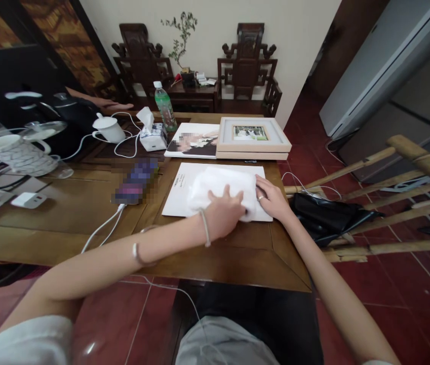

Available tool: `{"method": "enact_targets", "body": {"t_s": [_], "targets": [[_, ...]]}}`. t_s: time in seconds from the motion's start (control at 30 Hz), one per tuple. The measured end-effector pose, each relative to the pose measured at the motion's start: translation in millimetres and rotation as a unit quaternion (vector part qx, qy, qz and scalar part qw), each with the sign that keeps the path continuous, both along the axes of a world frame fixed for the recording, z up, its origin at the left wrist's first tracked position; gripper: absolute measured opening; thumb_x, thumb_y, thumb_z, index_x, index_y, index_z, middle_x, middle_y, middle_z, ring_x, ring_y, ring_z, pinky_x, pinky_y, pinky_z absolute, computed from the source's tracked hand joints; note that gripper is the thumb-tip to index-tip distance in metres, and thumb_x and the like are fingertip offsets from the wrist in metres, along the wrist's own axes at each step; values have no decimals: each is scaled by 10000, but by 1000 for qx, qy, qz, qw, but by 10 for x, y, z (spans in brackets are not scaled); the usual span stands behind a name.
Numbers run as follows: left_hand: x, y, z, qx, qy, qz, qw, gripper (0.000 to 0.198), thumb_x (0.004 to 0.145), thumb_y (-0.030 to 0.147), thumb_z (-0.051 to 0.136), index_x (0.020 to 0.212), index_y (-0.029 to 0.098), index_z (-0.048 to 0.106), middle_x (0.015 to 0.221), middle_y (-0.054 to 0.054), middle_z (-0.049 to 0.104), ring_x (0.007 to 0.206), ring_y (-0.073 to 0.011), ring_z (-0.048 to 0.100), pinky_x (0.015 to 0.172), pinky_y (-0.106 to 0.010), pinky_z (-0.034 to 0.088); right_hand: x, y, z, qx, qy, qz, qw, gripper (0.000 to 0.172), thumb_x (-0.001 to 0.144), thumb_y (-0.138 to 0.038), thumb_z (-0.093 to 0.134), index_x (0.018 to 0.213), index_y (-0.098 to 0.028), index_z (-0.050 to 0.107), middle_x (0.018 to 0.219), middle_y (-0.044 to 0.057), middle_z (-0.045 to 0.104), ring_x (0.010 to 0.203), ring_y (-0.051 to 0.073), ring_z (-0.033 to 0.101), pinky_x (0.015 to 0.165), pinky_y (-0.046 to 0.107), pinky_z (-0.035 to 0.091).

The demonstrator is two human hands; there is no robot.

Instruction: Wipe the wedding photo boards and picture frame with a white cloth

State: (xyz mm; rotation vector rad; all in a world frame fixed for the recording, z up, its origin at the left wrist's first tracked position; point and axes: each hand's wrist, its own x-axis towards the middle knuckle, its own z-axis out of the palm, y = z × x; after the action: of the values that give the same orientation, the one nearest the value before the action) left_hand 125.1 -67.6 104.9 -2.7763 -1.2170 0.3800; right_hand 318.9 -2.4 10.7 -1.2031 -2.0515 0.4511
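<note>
A soft-looking white bundle (217, 176), perhaps foam wrap or cloth, lies on a flat white board or album (174, 195) with small print along its left side. My left hand (227, 213) reaches across from the left and rests on top of the bundle, fingers spread. My right hand (271, 198), with a ring on one finger, is against the bundle's right side; its fingers are stretched out and partly hidden at the edge. A small dark patch shows beside my left fingers, too unclear to name. What is inside the bundle cannot be seen.
Behind the board lie stacked picture frames (252, 152) and a photo print (195, 139). To the left are a phone (137, 180) on a cable, tissues (154, 138), a bottle (165, 107) and a lidded cup (109, 129). Another person's hand (118, 106) shows beyond. A bamboo rack (374, 210) stands right.
</note>
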Motion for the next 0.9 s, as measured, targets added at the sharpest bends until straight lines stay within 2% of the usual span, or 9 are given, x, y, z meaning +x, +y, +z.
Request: {"method": "enact_targets", "body": {"t_s": [0.13,0.23,0.33,0.47,0.57,0.67,0.77,0.9], "targets": [[-106,-547,-8,-22,18,-37,999,320,876,161,544,1149,240,692,1550,-97,326,1362,-485,327,903,-695,481,4,8,-25,-2,14,2,1000,418,849,-203,485,1232,-199,650,1352,92,592,1326,264,473,1137,497,343],[-135,-649,10,-24,17,-49,998,305,878,177,547,1128,254,703,1550,-90,329,1359,-486,333,903,-693,482,2,9,-29,-6,20,-3,1000,389,873,-234,484,1221,-211,657,1349,90,594,1326,265,474,1132,508,347],[-137,-450,42,-21,15,-35,999,331,886,136,506,1151,226,683,1534,-101,357,1360,-457,351,900,-656,502,-3,8,-27,-3,17,-2,1000,398,867,-218,483,1225,-202,655,1349,92,593,1328,265,471,1138,508,341],[-89,122,62,-21,11,28,999,405,867,29,436,1171,186,653,1487,-129,416,1335,-408,391,850,-614,537,-6,5,-30,2,7,-15,1000,403,871,-214,469,1226,-169,655,1342,115,595,1317,269,484,1137,506,344],[-33,531,8,-40,0,59,997,441,851,0,435,1197,185,636,1471,-141,428,1300,-391,419,832,-608,543,-2,5,-37,2,6,-14,1000,405,876,-212,460,1229,-172,655,1343,114,594,1316,267,486,1133,503,352],[2,674,-96,-6,-14,66,998,442,869,0,414,1190,201,644,1497,-124,399,1344,-399,356,869,-644,507,2,8,-47,2,11,-12,1000,407,873,-208,463,1232,-186,653,1346,106,592,1317,267,484,1131,509,352],[-11,468,-173,27,-8,57,998,432,881,8,412,1180,202,656,1524,-122,360,1374,-420,313,881,-669,489,-2,14,-56,6,15,-11,1000,406,872,-212,466,1233,-188,651,1340,105,598,1313,268,488,1128,515,354],[-108,-52,-120,38,6,7,999,357,905,81,445,1165,181,668,1530,-138,348,1365,-441,335,896,-657,491,-17,16,-47,5,8,-16,1000,391,883,-241,462,1213,-181,663,1332,105,604,1313,265,489,1136,497,350]]}}
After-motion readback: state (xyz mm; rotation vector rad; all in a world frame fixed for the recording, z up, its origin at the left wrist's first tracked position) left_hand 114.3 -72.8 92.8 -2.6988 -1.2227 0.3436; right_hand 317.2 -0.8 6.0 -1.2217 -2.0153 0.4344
